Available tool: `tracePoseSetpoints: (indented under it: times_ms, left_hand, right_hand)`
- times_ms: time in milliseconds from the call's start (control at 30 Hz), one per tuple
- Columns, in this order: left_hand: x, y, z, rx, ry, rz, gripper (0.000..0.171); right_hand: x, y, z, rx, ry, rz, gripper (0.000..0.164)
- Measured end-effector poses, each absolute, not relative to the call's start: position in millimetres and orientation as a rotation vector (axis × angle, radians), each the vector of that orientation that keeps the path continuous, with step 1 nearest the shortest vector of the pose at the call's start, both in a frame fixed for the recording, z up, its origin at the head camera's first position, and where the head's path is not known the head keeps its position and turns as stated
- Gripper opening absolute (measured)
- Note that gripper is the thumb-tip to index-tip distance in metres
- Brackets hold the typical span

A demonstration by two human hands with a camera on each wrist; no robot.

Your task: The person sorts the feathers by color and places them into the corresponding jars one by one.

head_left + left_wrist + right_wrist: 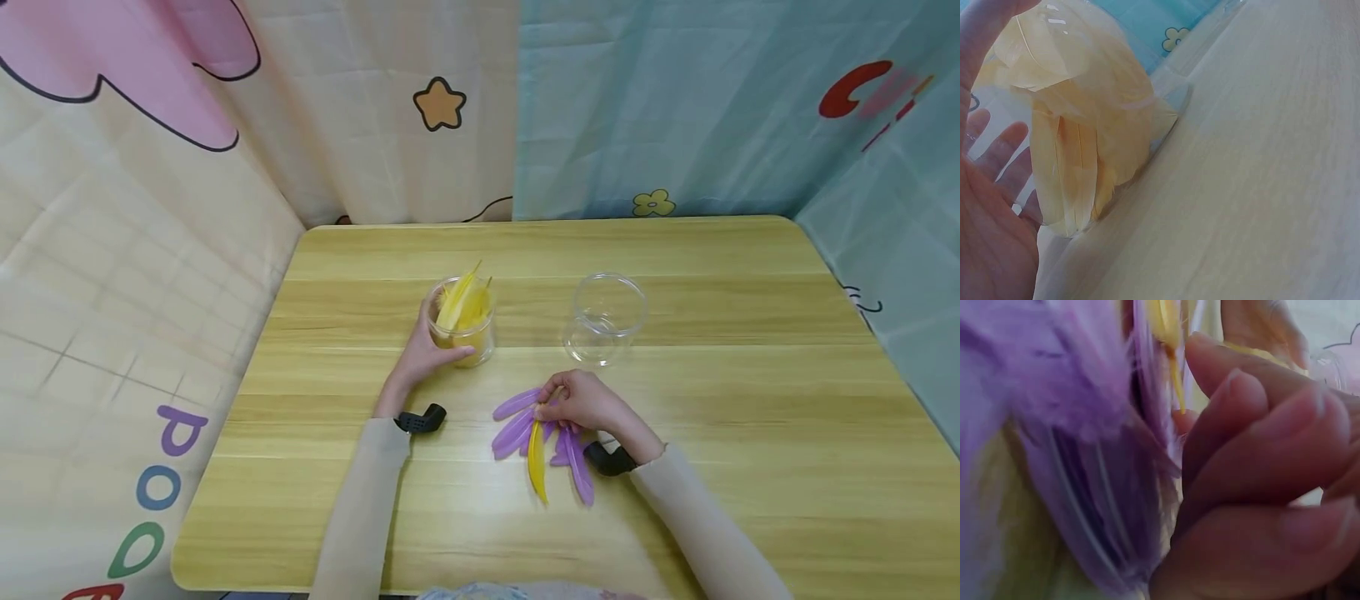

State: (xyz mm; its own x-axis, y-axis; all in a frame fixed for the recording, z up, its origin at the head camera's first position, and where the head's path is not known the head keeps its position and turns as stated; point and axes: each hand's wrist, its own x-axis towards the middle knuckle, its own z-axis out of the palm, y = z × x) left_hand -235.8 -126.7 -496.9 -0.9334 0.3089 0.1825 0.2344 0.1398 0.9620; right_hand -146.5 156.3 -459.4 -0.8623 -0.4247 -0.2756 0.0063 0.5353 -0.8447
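Observation:
In the head view my left hand (422,357) grips a clear cup (485,343) from its left side, thumb across the front. Yellow feathers (461,307) fill this cup, and some tips rise above its rim. Through the cup wall, the left wrist view shows pale yellow feathers (1079,162) and the fingers curving behind. My right hand (588,402) pinches a single yellow feather (536,462) near its quill end, above purple feathers (512,433) lying fanned on the table. Close up in the right wrist view, the yellow quill (1177,381) shows by the fingertips, beside purple feathers (1072,381).
Another clear cup (606,337) stands on the wooden table (750,400), to the right of the held cup. Patterned curtains (660,100) hang behind the table and along both sides. Each wrist wears a black camera (422,418).

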Motion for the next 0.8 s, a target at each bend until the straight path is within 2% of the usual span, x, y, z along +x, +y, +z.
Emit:
tracePoseSetpoints:
  times_ms: [500, 800]
  left_hand:
    - [-231, -126, -488, 0.563, 2.337, 1.917, 0.108]
    - [-236, -127, -497, 0.572, 2.334, 1.938, 0.11]
  right_hand:
    - [-150, 154, -473, -0.346, 2.338, -1.26, 0.02]
    - [-152, 158, -468, -0.438, 2.32, -1.221, 0.02]
